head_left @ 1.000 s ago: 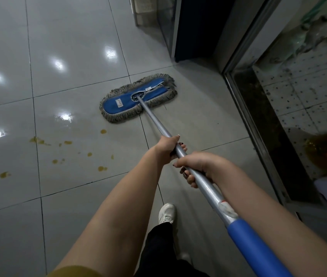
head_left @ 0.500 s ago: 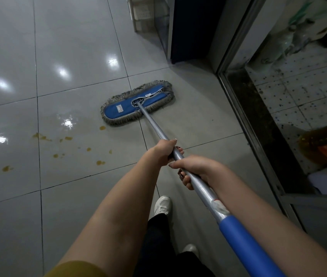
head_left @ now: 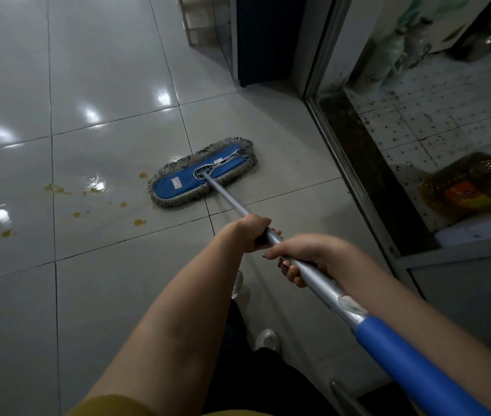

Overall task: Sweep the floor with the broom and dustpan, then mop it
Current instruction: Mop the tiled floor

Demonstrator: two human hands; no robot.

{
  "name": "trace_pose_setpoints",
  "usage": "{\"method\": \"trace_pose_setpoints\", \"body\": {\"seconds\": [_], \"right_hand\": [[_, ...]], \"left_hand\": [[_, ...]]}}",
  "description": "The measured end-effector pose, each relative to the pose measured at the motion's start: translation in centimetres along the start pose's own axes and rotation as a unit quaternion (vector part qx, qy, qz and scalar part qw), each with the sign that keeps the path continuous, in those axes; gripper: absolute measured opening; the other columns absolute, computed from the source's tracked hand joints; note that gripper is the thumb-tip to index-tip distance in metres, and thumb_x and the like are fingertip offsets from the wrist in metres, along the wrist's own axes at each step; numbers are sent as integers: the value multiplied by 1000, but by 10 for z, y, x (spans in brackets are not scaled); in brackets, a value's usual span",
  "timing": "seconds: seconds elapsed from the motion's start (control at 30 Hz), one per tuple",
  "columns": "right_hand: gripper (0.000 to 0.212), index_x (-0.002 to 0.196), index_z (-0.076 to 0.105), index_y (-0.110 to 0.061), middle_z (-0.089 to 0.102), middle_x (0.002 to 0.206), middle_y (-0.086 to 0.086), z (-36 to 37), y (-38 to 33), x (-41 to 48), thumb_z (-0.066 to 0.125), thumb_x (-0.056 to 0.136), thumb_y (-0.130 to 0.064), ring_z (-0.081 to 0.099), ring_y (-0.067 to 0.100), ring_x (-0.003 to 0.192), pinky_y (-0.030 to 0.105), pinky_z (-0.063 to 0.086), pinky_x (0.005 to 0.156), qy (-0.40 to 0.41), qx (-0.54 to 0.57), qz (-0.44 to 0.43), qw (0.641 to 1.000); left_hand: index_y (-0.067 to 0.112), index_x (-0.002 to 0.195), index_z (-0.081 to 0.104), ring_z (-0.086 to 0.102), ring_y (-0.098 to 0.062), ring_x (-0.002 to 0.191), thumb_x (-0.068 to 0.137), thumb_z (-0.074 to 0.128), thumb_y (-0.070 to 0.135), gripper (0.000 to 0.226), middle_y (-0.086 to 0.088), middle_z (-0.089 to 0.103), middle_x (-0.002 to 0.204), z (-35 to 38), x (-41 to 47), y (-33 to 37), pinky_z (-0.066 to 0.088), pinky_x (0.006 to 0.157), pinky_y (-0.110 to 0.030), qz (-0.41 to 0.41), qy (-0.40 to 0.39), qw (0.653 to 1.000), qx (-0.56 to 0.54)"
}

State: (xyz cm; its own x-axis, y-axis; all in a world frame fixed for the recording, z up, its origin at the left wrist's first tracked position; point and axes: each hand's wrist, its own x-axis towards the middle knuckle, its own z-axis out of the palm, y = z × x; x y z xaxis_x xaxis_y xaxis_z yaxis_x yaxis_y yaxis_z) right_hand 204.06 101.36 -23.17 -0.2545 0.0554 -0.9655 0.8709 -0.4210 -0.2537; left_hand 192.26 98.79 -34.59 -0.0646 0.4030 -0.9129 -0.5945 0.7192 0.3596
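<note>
Glossy grey tile floor [head_left: 112, 283] | left hand [head_left: 248, 231] ahead, right hand [head_left: 304, 253] behind | both outstretched, fingers clamped round mop handle [head_left: 229, 198]

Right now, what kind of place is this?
Likely an indoor tiled room or hallway, home or small shop; can't tell which. Cues: glossy grey floor tiles, a metal-framed glass panel on the right, a mop beside yellowish spills.
</note>
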Motion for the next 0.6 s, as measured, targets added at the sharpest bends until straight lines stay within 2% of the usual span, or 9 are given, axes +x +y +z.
{"method": "trace_pose_setpoints", "body": {"seconds": [0.13,0.37,0.43,0.53,0.57,0.6], "right_hand": [[27,70,43,-12,41,35,-3,0,14,-2,53,95,-19,38,5,24,12,34,31,4,-1,-5,1000],[27,69,42,-13,42,33,-4,-4,-3,16,55,92,-19,39,7,24,12,35,32,9,-35,1,999],[25,71,44,-12,43,35,-3,-16,-19,15,56,92,-20,40,7,25,13,36,32,9,-54,3,999],[27,71,44,-11,42,34,-4,-45,-52,14,54,94,-21,39,6,24,11,34,31,2,-84,8,996],[27,71,43,-10,41,34,-3,-54,-66,13,52,95,-21,38,5,23,11,33,30,-2,-92,10,996],[27,72,43,-9,41,34,-3,-63,-81,13,51,95,-21,37,5,23,10,32,30,-7,-99,11,995]], "left_hand": [[0,94,47,64,-17,54,96,47,21,21,-10,63,71,6,-6,-12,52,42,-25,-4,3,1000,-13],[4,84,44,60,-15,59,99,43,22,23,-8,60,70,0,1,-1,52,42,-22,27,23,999,-24],[3,86,44,59,-15,60,99,42,21,22,-8,58,70,4,5,13,54,48,-24,31,14,999,-41],[1,101,43,60,-18,68,100,40,19,18,-9,56,73,15,8,49,51,69,-28,34,-3,998,-59],[1,103,43,63,-20,73,99,40,18,17,-9,56,73,16,10,63,50,70,-27,31,-6,998,-60],[1,102,44,65,-20,74,99,40,16,16,-9,57,73,17,12,79,52,65,-26,28,-8,998,-55]]}}
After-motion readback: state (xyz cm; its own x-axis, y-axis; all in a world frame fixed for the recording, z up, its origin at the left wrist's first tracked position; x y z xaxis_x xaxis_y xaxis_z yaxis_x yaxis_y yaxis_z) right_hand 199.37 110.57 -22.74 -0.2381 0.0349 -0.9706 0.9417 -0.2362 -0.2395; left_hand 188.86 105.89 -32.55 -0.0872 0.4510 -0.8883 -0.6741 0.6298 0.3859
